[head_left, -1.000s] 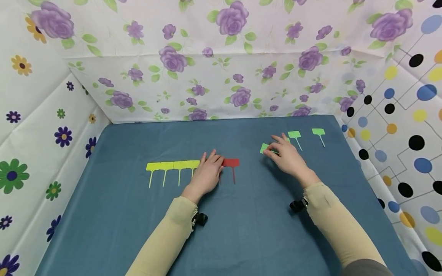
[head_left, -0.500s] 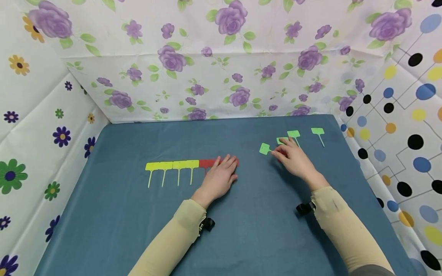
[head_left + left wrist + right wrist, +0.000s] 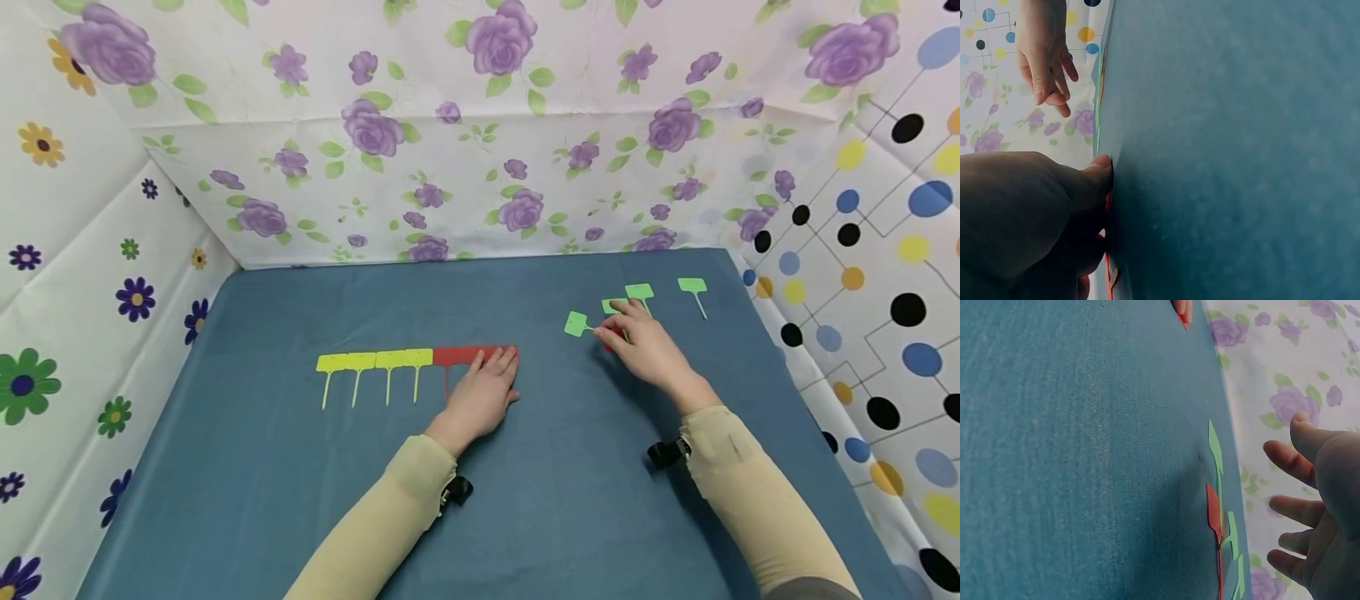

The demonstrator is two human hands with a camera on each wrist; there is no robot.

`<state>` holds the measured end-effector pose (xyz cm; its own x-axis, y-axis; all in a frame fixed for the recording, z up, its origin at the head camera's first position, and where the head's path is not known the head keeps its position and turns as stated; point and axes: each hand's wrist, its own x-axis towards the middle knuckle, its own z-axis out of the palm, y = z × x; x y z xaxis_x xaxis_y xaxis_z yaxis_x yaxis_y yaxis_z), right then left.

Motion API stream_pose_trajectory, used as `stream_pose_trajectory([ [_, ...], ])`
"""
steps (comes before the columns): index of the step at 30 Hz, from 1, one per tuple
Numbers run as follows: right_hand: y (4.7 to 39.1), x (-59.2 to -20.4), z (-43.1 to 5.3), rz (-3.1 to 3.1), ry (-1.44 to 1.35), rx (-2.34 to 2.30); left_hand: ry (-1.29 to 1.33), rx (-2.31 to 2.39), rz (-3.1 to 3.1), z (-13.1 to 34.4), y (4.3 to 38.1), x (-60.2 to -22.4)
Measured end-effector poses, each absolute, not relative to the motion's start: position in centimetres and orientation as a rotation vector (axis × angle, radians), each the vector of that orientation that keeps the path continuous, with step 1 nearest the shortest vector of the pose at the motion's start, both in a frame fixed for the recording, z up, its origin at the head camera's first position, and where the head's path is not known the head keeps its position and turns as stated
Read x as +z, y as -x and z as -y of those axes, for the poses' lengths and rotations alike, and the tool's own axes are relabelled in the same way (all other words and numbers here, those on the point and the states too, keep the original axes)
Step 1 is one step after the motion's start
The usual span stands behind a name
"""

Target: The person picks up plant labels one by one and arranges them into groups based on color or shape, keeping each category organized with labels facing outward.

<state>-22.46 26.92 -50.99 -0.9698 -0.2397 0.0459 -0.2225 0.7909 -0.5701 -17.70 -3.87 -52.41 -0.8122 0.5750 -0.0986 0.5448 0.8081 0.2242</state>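
Plant labels with flat heads and thin stems lie on the blue cloth. Several yellow labels (image 3: 375,360) form a row on the left, continued by red labels (image 3: 452,356). My left hand (image 3: 477,396) rests on the right part of the red row, fingers extended, covering some stems. In the head view my right hand (image 3: 651,354) is over the green labels. The right wrist view shows that hand (image 3: 1341,506) raised with spread fingers and nothing held. Below it lies a red label (image 3: 1213,509) among green labels (image 3: 1215,444).
Another green label (image 3: 692,286) lies at the far right of the blue cloth (image 3: 562,500). A flowered sheet (image 3: 450,167) rises along the back edge. Patterned sheets (image 3: 907,308) enclose both sides.
My left hand has slid right along the red row, uncovering its left end. The right hand has shifted right, off the leftmost green label, and a bit of red now shows beneath it.
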Motion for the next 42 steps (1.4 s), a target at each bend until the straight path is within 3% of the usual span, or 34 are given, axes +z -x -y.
stream_pose_trajectory([
  [11, 22.8, -50.8, -26.5, -2.848, 0.308, -1.197, -0.883, 0.245, -2.791, 4.1, 18.2, -52.6],
  [23, 24.6, -52.0, -25.1, -2.756, 0.529, -1.109, -0.885, 0.338, -2.793, 4.4, 18.2, -52.6],
  [42, 27.0, -51.6, -24.7, -2.685, 0.426, -0.992, -0.886, 0.298, -2.804, 4.2, 18.1, -52.5],
])
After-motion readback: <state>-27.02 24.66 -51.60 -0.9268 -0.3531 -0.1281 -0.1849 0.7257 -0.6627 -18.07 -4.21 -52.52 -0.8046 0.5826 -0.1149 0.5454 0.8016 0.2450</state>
